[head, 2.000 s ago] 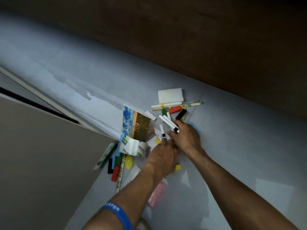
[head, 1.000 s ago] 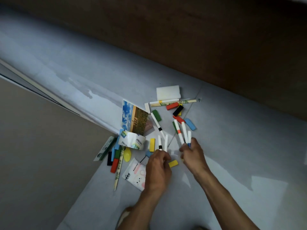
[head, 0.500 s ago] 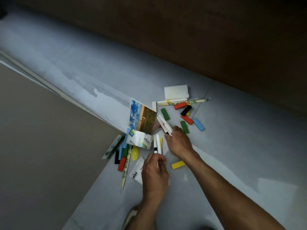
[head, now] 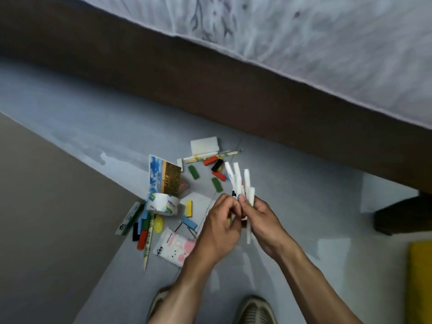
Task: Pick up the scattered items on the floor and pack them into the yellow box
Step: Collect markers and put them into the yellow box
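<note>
Both hands meet above the floor around a bunch of white markers [head: 242, 183] that fan upward. My right hand [head: 263, 218] grips the bunch; my left hand [head: 222, 223] pinches it from the left. A corner of the yellow box [head: 420, 277] shows at the right edge. On the grey floor lie a tape roll [head: 162, 204], a picture card [head: 164, 177], a white block [head: 204, 146], chopsticks [head: 210, 156], a pink-and-white packet [head: 175, 246], and several coloured blocks such as a green one [head: 193, 172] and a yellow one [head: 189, 208].
A dark wooden bed frame [head: 210, 73] with a pale mattress [head: 304, 31] runs across the top. A dark furniture leg [head: 402, 216] stands at the right. My shoes [head: 254, 311] are at the bottom. A beige floor area [head: 46, 206] lies left.
Both hands lifted off the floor and came together holding the gathered white markers. The view tilted up, bringing the mattress, my shoes and the yellow box into sight.
</note>
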Demonstrator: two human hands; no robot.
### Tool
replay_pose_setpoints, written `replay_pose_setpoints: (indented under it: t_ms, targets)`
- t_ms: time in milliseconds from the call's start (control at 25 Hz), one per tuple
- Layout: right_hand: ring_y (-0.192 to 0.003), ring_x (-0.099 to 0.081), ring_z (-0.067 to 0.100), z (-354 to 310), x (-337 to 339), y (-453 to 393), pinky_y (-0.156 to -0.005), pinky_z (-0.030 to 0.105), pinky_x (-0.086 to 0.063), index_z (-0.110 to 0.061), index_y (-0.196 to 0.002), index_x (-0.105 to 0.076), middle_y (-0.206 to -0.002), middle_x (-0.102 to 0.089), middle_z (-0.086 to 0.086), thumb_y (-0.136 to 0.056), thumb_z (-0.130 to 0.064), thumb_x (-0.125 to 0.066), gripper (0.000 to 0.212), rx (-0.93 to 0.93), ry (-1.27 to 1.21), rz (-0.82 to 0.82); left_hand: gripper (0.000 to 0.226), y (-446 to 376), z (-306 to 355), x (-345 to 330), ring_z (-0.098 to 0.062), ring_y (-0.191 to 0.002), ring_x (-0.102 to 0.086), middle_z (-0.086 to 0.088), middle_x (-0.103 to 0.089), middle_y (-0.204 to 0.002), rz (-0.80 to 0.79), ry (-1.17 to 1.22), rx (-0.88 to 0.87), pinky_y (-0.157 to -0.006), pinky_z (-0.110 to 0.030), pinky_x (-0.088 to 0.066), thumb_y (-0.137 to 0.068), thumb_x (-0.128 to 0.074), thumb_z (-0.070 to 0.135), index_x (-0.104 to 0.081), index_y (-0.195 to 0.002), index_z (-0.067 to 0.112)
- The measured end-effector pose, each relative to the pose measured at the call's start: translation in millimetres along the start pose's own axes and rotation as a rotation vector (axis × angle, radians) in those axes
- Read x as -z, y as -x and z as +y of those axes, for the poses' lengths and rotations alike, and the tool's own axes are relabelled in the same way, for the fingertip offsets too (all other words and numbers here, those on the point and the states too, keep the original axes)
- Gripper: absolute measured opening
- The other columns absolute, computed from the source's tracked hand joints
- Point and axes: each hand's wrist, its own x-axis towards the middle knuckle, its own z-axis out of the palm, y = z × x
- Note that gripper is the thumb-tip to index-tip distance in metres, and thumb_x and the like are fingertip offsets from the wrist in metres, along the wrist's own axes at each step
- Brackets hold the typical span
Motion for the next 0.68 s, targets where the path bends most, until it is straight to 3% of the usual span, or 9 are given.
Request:
replay_pose_setpoints:
  t_ms: [120,240,320,400,520,680]
  targets:
    - [-0.085,-0.068,0.020,-30,30,52,-0.074,0.030,-0.055,0.000,-0.102,-0.065,-0.087,-0.069,0.010,-0.100,-0.024,-0.050,0.029,-0.019,-0.073,0.098,0.035,2,51,-21,-0.016,-0.068,-0.053,0.008,-0.047,-0.072,-0.177,0.045,-0.079,-0.064,-0.036,-0.050,-0.077,-0.063,0.002,-0.037,-0.071,0.023]
    - [-0.076,-0.067,0.024,-53,70,114,-0.066,0.036,-0.055,-0.006,-0.091,-0.063,-0.081,-0.066,0.015,-0.098,-0.022,-0.054,0.019,-0.056,-0.180,0.285,0.033,9,102,-64,-0.007,-0.058,-0.042,0.009,-0.044,-0.061,-0.280,0.022,-0.176,-0.054,-0.028,-0.039,-0.073,-0.066,0.011,-0.035,-0.067,0.021]
    - [-0.075,-0.069,0.027,-66,100,158,-0.066,0.042,-0.058,-0.009,-0.087,-0.065,-0.081,-0.069,0.016,-0.097,-0.019,-0.056,0.017,-0.041,-0.298,0.397,0.031,16,144,-96,-0.006,-0.054,-0.041,0.006,-0.048,-0.059,-0.380,-0.026,-0.197,-0.051,-0.026,-0.037,-0.069,-0.068,0.021,-0.037,-0.066,0.021]
    - [-0.069,-0.071,0.025,-77,129,202,-0.059,0.039,-0.058,-0.010,-0.087,-0.067,-0.079,-0.071,0.015,-0.095,-0.015,-0.058,0.013,0.011,-0.375,0.507,0.029,27,186,-126,-0.006,-0.053,-0.045,0.005,-0.053,-0.058,-0.459,-0.095,-0.253,-0.049,-0.026,-0.038,-0.064,-0.068,0.032,-0.041,-0.065,0.022]
    - [-0.057,-0.068,0.022,-83,170,267,-0.047,0.030,-0.053,-0.006,-0.095,-0.066,-0.070,-0.070,0.013,-0.092,-0.006,-0.058,0.008,0.071,-0.406,0.708,0.027,57,241,-163,-0.009,-0.058,-0.057,0.006,-0.061,-0.060,-0.589,-0.099,-0.352,-0.052,-0.030,-0.048,-0.065,-0.068,0.041,-0.048,-0.066,0.022]
    - [-0.079,-0.069,0.030,-85,217,313,-0.059,0.036,-0.057,-0.009,-0.114,-0.062,-0.097,-0.071,0.017,-0.093,-0.015,-0.062,0.022,0.038,-0.293,1.053,0.019,82,259,-177,-0.015,-0.067,-0.066,0.005,-0.066,-0.069,-0.618,0.076,-0.183,-0.061,-0.038,-0.057,-0.081,-0.068,0.041,-0.060,-0.073,0.025]
